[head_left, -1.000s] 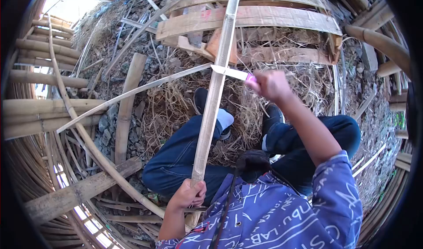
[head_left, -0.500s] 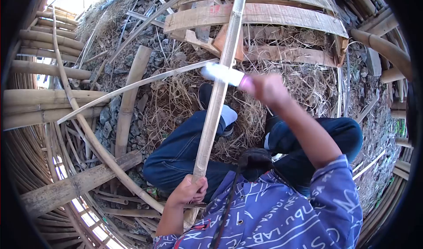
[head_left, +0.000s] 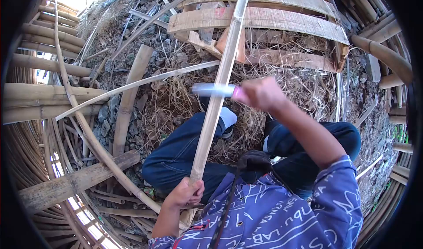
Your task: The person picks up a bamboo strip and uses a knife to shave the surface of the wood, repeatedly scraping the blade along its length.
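Observation:
A long split bamboo strip (head_left: 213, 110) slants up from my lap, past the wooden pallet's near slats. My left hand (head_left: 187, 191) is wrapped round its lower end, close to my body. My right hand (head_left: 261, 92) is closed on the pink handle of a knife (head_left: 214, 90). The blade is smeared by motion and lies across the strip, about midway along it. I cannot tell exactly how the edge meets the bamboo.
A wooden pallet (head_left: 260, 21) stands ahead. Thin shavings (head_left: 169, 101) cover the ground round my feet. Thick bamboo poles (head_left: 53, 95) are stacked at left, with a bent strip (head_left: 90, 141) in front. More bamboo poles (head_left: 383, 55) lie at right.
My right hand and the knife have moved down along the strip, toward my body, and slightly left. The left hand keeps its grip on the lower end.

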Tool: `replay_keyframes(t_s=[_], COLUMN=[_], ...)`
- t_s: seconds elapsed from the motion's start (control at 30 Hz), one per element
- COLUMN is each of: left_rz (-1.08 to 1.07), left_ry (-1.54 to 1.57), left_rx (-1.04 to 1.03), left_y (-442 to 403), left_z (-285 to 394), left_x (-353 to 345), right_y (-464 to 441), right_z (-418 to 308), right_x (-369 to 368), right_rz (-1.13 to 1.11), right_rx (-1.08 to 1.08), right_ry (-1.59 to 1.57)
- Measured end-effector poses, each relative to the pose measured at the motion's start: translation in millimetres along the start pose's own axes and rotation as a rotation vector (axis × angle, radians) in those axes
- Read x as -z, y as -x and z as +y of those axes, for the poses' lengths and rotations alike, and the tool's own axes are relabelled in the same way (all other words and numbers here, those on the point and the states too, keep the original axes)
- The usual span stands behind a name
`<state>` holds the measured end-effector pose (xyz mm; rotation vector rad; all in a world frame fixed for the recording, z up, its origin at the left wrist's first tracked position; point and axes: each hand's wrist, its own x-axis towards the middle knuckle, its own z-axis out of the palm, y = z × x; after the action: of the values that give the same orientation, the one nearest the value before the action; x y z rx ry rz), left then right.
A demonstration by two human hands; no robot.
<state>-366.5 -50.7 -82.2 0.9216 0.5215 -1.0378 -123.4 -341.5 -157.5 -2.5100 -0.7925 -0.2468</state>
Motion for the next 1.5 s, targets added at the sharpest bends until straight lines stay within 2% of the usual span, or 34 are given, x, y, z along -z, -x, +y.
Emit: replay_keyframes(t_s=[0.03,0.07,0.1,0.17,0.2,0.23,0.3,0.33,0.37,0.43,0.47,0.5,0.6,0.63,0.7,0.73,0.77,0.83,0.87,0.9,0.97,1.0,1.03,1.1,1.17,1.23,1.3,1.37,1.43,1.47,1.5], left_rz=[-0.003,-0.005,-0.010,-0.001,-0.001,-0.009,-0.010,-0.003,0.004,-0.023,-0.034,-0.038,-0.016,-0.020,-0.033,-0.044,-0.049,0.032,0.031,0.084,0.152,0.186,0.214,0.226,0.244,0.256,0.239,0.209,0.261,0.260,0.281], left_ry=[-0.018,-0.013,0.011,0.025,0.002,-0.027,-0.012,0.009,0.013,-0.005,0.026,0.026,0.032,0.026,0.003,-0.033,-0.037,-0.032,-0.028,-0.031,-0.035,-0.118,-0.205,-0.169,-0.120,-0.121,-0.114,-0.110,-0.144,-0.145,-0.153], left_rx=[0.004,0.016,0.027,0.014,0.021,0.028,0.048,0.039,0.029,0.049,0.061,0.066,0.068,0.070,0.063,0.058,0.062,0.022,0.021,0.004,-0.024,-0.060,-0.096,-0.090,-0.075,-0.096,-0.090,-0.071,-0.073,-0.067,-0.089], left_y=[-0.8,0.9,2.2,2.6,4.6,3.6,8.1,7.1,7.4,12.3,14.5,16.0,19.9,21.6,21.1,20.1,19.5,20.5,20.3,20.2,20.7,19.4,18.4,16.0,16.4,16.5,19.9,19.4,17.6,16.8,15.7], left_z=[-0.6,-2.1,-2.0,-0.6,-4.7,-4.9,-2.9,-3.8,-6.3,-10.3,-13.2,-13.6,-16.8,-18.5,-16.6,-18.3,-15.3,-8.2,-8.5,-9.4,-10.8,-15.1,-16.9,-14.2,-17.5,-19.4,-16.9,-17.8,-22.6,-23.7,-23.3], left_x=[1.3,2.8,2.3,5.1,6.2,7.8,7.3,5.5,5.1,8.2,10.3,13.7,16.7,17.5,22.1,25.7,22.1,13.2,12.3,11.2,11.3,11.0,10.8,10.6,10.6,12.2,9.3,6.6,3.2,1.1,-0.9], right_y=[-0.6,0.1,-20.3,-23.3,-10.8,-16.0,-23.2,-32.4,-33.0,-17.0,-16.6,-14.6,-18.4,-16.2,-5.5,7.3,4.6,13.1,10.0,1.8,7.4,15.9,21.3,26.3,21.0,19.5,29.6,38.3,32.2,26.6,21.1], right_z=[-5.8,31.1,36.4,11.6,-5.2,2.9,33.9,49.8,49.9,9.4,-19.7,-19.7,20.8,24.1,-14.7,-25.6,-53.3,-27.6,-9.5,0.6,-20.9,-38.2,-59.5,-63.4,-42.2,-45.1,-71.9,-82.4,-59.8,-42.9,-35.6], right_x=[2.6,-6.6,22.7,15.3,3.1,0.4,1.3,10.4,11.8,7.9,22.8,21.0,15.3,21.3,27.3,16.0,35.2,8.1,2.6,8.2,9.2,6.6,14.5,12.0,1.0,-0.2,0.2,1.2,-2.3,-0.7,1.9], right_rz=[-0.082,-0.230,-0.136,-0.200,-0.110,-0.105,-0.030,0.028,0.121,0.015,-0.131,-0.136,0.009,-0.018,-0.118,-0.092,-0.387,-0.125,-0.089,-0.068,-0.073,-0.101,-0.218,-0.241,-0.094,-0.033,-0.136,-0.179,-0.144,-0.076,-0.035], right_rx=[0.043,-0.370,-0.360,-0.384,-0.079,-0.080,-0.403,-0.422,-0.389,-0.003,0.077,0.031,-0.321,-0.298,-0.193,0.062,0.085,0.003,-0.214,-0.312,-0.212,-0.078,-0.055,-0.050,-0.184,-0.103,-0.131,-0.006,-0.106,-0.093,0.011], right_ry=[-0.050,-0.018,0.140,0.082,0.098,0.100,0.157,0.229,0.130,0.014,0.005,0.007,0.020,0.077,-0.100,-0.193,-0.123,-0.172,-0.074,-0.088,-0.119,-0.113,-0.123,-0.118,-0.130,-0.065,-0.183,-0.139,-0.126,-0.102,-0.048])
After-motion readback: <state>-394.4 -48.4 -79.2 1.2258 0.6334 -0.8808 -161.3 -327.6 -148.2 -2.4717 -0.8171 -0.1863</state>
